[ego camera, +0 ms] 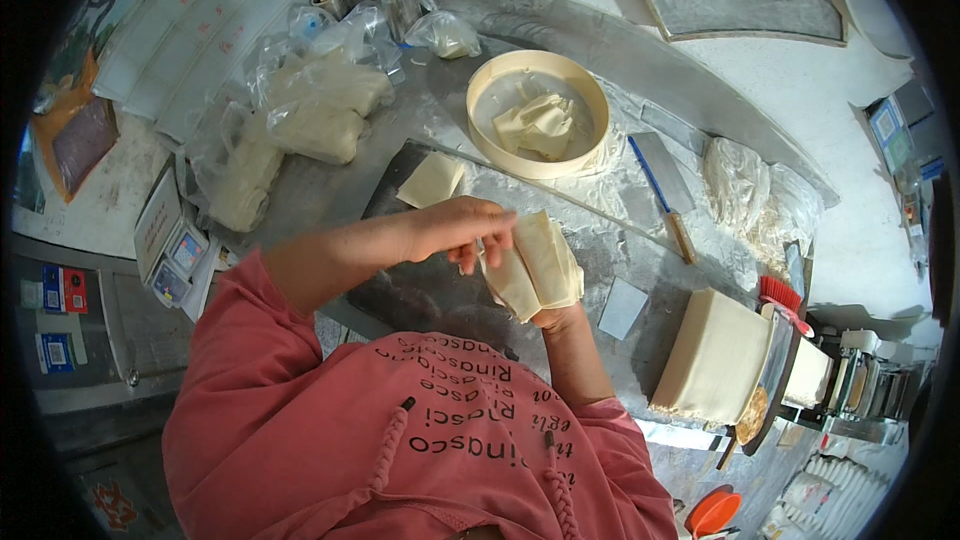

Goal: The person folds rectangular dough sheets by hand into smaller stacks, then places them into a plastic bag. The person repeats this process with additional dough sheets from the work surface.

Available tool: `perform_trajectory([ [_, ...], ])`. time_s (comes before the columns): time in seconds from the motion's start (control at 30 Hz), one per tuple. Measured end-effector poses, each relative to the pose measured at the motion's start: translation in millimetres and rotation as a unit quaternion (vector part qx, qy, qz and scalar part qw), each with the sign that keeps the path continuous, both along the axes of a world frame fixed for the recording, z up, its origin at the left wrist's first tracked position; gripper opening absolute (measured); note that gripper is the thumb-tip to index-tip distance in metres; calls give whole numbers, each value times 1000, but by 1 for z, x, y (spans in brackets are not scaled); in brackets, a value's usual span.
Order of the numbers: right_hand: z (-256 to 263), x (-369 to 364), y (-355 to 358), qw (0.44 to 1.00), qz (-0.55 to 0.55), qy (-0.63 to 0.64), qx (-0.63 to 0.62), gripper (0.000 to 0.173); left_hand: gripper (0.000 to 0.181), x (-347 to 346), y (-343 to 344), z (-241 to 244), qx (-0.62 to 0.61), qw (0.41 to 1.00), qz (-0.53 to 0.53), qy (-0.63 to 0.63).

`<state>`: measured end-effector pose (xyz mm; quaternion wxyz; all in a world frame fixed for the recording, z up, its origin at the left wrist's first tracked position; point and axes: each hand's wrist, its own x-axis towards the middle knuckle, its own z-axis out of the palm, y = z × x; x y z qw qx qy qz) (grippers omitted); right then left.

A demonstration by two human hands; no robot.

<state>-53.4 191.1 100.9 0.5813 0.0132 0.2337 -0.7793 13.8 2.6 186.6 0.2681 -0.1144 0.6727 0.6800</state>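
Note:
My right hand point(556, 316) supports a stack of thin, pale dough sheets point(536, 262) from below, its fingers mostly hidden under them. Just left of the stack is my left hand point(476, 229), slightly blurred, with its fingers apart and nothing visible in them. It overlaps the stack's left edge in the view; whether it touches cannot be told. A smaller pile of square dough sheets point(431, 180) lies beyond my left wrist on the dark board point(409, 289). Past the stack, a round sieve point(487, 154) with a pale rim holds crumpled dough pieces point(536, 124).
A cleaver point(667, 180) lies on the floury worktop right of the sieve. Nearer are a flat grey rectangular piece point(623, 307), a thick dough block point(709, 360) and a red brush point(781, 291). Filled plastic bags point(322, 112) and a scale point(176, 259) stand left.

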Motion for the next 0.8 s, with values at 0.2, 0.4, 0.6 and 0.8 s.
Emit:
perform_trajectory([
  [0.2, -18, -9, 0, 995, -87, 33, -28, 44, 15, 15, 37, -6, -402, 745, 18, 531],
  [0.4, -22, -15, 2, 944, -55, 309, 102, 47, 15, 9, 23, -38, -235, 951, 149, 138],
  [0.6, -19, -15, 4, 951, -61, 292, 77, 50, 15, 12, 23, -57, -48, 974, 210, 74],
  [0.8, -17, -13, 7, 987, -57, 145, 34, 47, 13, 10, 22, -52, -5, 977, 206, 51],
])
